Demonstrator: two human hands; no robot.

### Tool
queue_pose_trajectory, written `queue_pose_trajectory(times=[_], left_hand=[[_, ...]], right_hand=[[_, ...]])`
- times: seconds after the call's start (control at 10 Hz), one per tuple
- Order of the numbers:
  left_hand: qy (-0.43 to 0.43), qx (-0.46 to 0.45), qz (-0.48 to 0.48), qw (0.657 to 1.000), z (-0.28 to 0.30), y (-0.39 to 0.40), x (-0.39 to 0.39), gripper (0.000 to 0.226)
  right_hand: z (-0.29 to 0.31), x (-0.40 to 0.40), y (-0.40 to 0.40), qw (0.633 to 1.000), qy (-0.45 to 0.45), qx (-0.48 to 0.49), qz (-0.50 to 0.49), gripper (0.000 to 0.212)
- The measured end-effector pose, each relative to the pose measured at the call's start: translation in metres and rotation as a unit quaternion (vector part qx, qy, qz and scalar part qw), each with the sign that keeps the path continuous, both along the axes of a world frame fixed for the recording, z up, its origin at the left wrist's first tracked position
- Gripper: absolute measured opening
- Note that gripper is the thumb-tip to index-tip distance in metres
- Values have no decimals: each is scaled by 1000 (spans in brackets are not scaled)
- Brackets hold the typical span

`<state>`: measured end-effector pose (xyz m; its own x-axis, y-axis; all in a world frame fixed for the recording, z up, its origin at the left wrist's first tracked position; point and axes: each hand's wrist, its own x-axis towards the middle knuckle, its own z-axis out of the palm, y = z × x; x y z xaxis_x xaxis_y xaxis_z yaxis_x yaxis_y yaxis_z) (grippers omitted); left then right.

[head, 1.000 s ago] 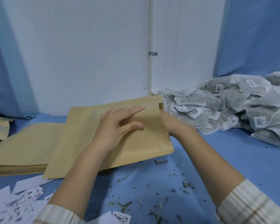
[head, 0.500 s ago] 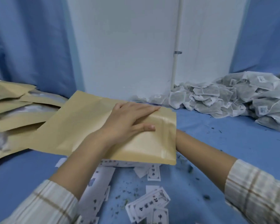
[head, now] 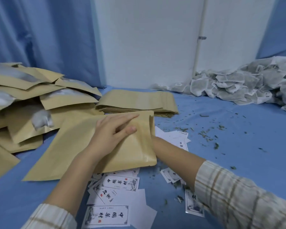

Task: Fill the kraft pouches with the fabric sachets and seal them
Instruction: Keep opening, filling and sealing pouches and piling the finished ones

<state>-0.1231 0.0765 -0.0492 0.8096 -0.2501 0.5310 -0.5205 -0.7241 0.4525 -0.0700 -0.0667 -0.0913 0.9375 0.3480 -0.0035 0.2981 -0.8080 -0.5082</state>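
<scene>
A kraft pouch (head: 73,151) lies tilted across the middle of the blue table, its open mouth at the right. My left hand (head: 112,133) rests flat on top of the pouch near the mouth, fingers pressing it. My right hand is hidden inside or behind the pouch mouth; only the forearm (head: 173,152) shows. A heap of grey fabric sachets (head: 238,85) lies at the back right against the wall. A flat stack of empty kraft pouches (head: 137,101) sits behind the held one.
A loose pile of filled kraft pouches (head: 31,100) covers the left side. White printed label cards (head: 119,182) are scattered under and in front of the pouch. Dried herb crumbs (head: 210,134) litter the blue tabletop (head: 238,146) to the right.
The view has swung left and down. The pouch, with both hands on it, now lies lower over the label cards, and the pile of filled pouches has come into view.
</scene>
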Motion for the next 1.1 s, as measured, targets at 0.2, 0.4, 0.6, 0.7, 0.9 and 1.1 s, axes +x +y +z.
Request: queue_pose_trajectory(times=[0.2, 0.4, 0.6, 0.7, 0.9, 1.1], left_hand=[[31, -62, 14, 997, -13, -5, 11, 36], [15, -33, 30, 999, -16, -11, 11, 35], [5, -47, 31, 998, -19, -10, 10, 36], [8, -60, 29, 998, -18, -8, 10, 35], [17, -63, 32, 997, -19, -7, 10, 38], [8, -77, 36, 996, -19, -7, 12, 39]], right_hand=[[24, -2, -64, 968, -145, 205, 12, 14], [-2, 17, -112, 996, -76, -44, 2, 62], [0, 23, -98, 992, -119, -45, -16, 34], [0, 17, -101, 991, -128, -39, 1, 24], [13, 4, -109, 955, -296, 19, 30, 29], [43, -8, -107, 923, -134, 354, -72, 20]])
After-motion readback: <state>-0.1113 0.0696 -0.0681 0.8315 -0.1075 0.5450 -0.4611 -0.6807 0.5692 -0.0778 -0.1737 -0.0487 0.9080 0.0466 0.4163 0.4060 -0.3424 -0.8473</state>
